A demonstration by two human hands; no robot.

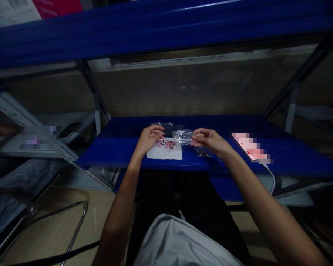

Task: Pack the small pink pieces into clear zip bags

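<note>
My right hand (207,139) pinches a clear plastic bag (184,137) by its right end, holding it just above the blue shelf. No contents can be made out in this bag. My left hand (151,137) hovers at the left side of a white tissue (165,153), fingers bent and slightly apart, with nothing visible between them. On the tissue lie two clusters of small pink and dark red pieces (170,144), partly covered by the left hand. Below my right hand lies another clear bag (203,152) with small dark pieces inside. More clear bags (168,127) lie behind the tissue.
A phone (248,147) with a white cable (272,177) rests on the blue shelf (224,123) to the right. An upper blue beam (166,31) crosses overhead. At the left are a grey side shelf (84,118) with a dark phone (70,129) and another person's blurred hand (1,133).
</note>
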